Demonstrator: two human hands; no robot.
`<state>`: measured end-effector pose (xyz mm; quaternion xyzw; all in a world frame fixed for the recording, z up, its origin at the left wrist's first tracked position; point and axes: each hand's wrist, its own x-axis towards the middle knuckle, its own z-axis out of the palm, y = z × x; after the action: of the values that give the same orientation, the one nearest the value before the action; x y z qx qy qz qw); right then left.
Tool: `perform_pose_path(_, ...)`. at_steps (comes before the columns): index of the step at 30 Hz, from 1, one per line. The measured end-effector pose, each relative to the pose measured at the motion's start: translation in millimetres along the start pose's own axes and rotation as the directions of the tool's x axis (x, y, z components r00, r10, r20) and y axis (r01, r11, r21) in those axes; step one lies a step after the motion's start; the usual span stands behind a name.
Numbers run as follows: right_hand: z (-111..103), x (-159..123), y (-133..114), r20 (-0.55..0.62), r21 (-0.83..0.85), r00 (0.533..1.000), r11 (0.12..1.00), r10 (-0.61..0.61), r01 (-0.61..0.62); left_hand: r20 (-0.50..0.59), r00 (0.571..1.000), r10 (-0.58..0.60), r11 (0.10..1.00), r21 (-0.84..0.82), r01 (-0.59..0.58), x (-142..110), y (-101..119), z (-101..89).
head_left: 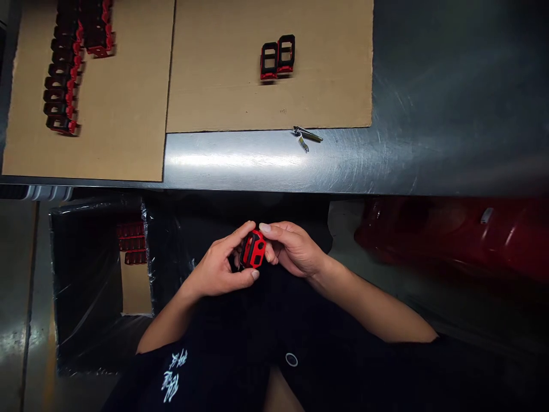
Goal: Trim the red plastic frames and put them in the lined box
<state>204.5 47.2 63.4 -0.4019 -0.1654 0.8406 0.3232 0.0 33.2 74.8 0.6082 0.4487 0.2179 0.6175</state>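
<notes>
The left hand (218,263) and right hand (295,249) meet low at the middle of the frame, just below the bench edge, over the person's black T-shirt (257,343); between them sits a red-and-black plastic part (253,249), a small rectangular piece with dark openings; both grips are closed on it, pinching it from either side with the fingertips, the left thumb (255,274) along its lower edge and the right thumb (265,228) at its top; the fingers behind it are partly hidden; this fingertip hold looks well judged, keeping the part steady while leaving its red face open to view; upper left on the stainless steel bench (240,160), a cardboard sheet (124,114) carries rows of matching red-and-black parts (60,74); a second cardboard sheet (270,103) at upper centre holds a pair of such parts (277,57); a small metal tool (306,137) lies on the steel by that sheet's lower edge; at lower left, a black plastic-lined box (94,274) holds more red parts (131,243); a large red plastic item (429,229) sits at right.
</notes>
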Motion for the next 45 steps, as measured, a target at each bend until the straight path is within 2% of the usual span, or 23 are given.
perform_pose_path(3,-0.6,-2.7,-1.5,0.022,-0.052,1.0,0.999,-0.011,0.012,-0.034,0.992,0.122,0.987,0.109,-0.118,2.0,-3.7,0.6)
perform_pose_path(6,-2.7,-6.7,-2.5,0.06,-0.129,0.996,0.989,-0.071,0.078,-0.075,0.982,0.171,0.966,0.207,-0.153,2.9,-6.5,-0.8)
perform_pose_path(9,-4.2,-10.9,-3.5,0.104,-0.215,0.983,0.962,-0.149,0.169,-0.114,0.981,0.158,0.967,0.217,-0.131,2.7,-6.6,-4.3)
perform_pose_path(13,-2.6,-14.4,-4.5,0.154,-0.274,0.96,0.923,-0.235,0.27,-0.183,0.977,0.113,0.991,0.098,-0.096,1.5,-2.5,-8.7)
perform_pose_path(16,-1.8,-14.8,-2.1,0.146,-0.315,0.949,0.896,-0.278,0.311,-0.211,0.976,0.046,0.998,0.043,-0.038,-0.7,3.1,-9.9)
perform_pose_path(21,-4.3,-14.1,4.5,0.152,-0.431,0.935,0.83,-0.32,0.354,-0.221,0.975,0.016,0.993,0.12,0.011,-6.0,12.1,-7.4)
perform_pose_path(29,-3.6,-9.8,8.2,0.204,-0.533,0.917,0.746,-0.343,0.398,-0.242,0.955,0.174,0.929,0.362,-0.077,-4.8,15.4,2.4)
perform_pose_path(35,-5.1,-7.7,8.8,0.248,-0.595,0.887,0.662,-0.39,0.457,-0.23,0.938,0.259,0.898,0.415,-0.146,-0.7,14.1,4.7)
perform_pose_path(41,-7.2,-7.9,8.8,0.304,-0.582,0.895,0.68,-0.328,0.447,-0.216,0.919,0.33,0.855,0.481,-0.193,1.2,16.0,7.0)
perform_pose_path(45,-7.0,-9.1,3.3,0.348,-0.585,0.867,0.64,-0.356,0.498,-0.194,0.895,0.401,0.82,0.512,-0.256,2.5,16.9,7.2)
